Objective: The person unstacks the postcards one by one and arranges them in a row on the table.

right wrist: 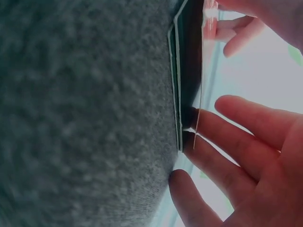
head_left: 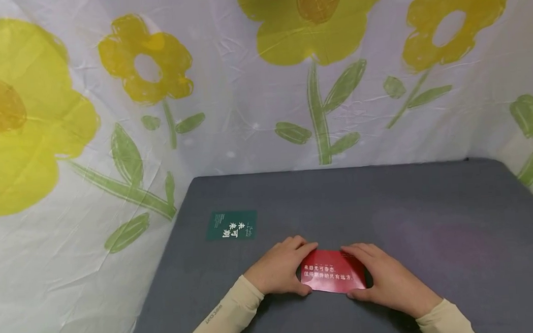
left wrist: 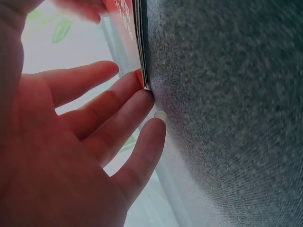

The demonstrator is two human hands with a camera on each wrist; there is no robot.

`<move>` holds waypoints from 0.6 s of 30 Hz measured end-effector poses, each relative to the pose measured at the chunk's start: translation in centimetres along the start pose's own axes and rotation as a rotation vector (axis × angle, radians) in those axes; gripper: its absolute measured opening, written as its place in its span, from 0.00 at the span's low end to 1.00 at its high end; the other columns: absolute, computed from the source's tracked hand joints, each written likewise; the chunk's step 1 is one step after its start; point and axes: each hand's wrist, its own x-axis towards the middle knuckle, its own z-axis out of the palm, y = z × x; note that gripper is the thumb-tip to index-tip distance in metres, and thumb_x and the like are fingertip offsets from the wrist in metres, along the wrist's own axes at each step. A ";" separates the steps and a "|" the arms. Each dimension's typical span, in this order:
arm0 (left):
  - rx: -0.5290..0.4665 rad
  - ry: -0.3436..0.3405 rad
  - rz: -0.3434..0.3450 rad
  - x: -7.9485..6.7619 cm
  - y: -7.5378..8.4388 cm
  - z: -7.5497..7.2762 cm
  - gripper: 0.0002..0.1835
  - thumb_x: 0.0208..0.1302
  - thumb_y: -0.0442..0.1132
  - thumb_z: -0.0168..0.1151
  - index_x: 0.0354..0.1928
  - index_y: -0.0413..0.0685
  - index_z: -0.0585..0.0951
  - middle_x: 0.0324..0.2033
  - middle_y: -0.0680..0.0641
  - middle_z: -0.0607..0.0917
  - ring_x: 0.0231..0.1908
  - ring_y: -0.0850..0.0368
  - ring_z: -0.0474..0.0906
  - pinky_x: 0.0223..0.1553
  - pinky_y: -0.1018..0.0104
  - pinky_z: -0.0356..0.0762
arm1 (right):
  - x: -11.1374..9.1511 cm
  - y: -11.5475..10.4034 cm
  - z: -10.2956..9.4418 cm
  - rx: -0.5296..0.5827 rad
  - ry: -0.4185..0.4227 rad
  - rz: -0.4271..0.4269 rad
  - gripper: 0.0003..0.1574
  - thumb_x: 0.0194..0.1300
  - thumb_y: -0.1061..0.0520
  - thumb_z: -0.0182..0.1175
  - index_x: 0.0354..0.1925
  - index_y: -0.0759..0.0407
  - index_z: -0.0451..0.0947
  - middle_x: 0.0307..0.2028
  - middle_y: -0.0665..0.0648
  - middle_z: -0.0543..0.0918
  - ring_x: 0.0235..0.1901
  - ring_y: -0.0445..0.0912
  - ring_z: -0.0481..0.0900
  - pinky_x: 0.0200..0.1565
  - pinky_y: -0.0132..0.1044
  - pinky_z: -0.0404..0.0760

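A glossy red card (head_left: 332, 272) with white Chinese characters lies between both hands, close over the grey table. The left hand (head_left: 279, 267) holds its left end, thumb at the near corner, fingers along the far edge. At the other end the right hand (head_left: 385, 276) grips the card the same way. In the right wrist view the red card's edge (right wrist: 202, 56) stands raised from thin cards (right wrist: 176, 94) stacked beneath it, with fingertips at the gap. Layered card edges (left wrist: 140, 47) meet the left fingertips in the left wrist view.
A dark green card (head_left: 231, 225) with white characters lies flat on the grey cloth-covered table (head_left: 342, 202), beyond the left hand. White curtains (head_left: 234, 87) printed with yellow flowers hang behind the table and on both sides.
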 end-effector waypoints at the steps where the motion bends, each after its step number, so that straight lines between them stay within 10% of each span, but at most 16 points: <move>1: -0.002 -0.001 0.000 0.0 0.0 0.0 0.51 0.54 0.57 0.81 0.79 0.55 0.72 0.64 0.55 0.79 0.62 0.59 0.76 0.64 0.62 0.80 | 0.0 0.0 -0.1 0.000 -0.003 -0.001 0.56 0.51 0.39 0.85 0.73 0.50 0.75 0.67 0.49 0.81 0.66 0.50 0.80 0.63 0.54 0.86; 18: -0.106 0.034 -0.101 -0.7 -2.7 -2.3 0.53 0.53 0.52 0.84 0.81 0.57 0.70 0.70 0.53 0.79 0.67 0.56 0.77 0.66 0.59 0.83 | 3.9 -1.1 -0.5 -0.024 0.043 -0.067 0.55 0.51 0.39 0.86 0.72 0.55 0.77 0.66 0.56 0.83 0.66 0.56 0.80 0.69 0.66 0.77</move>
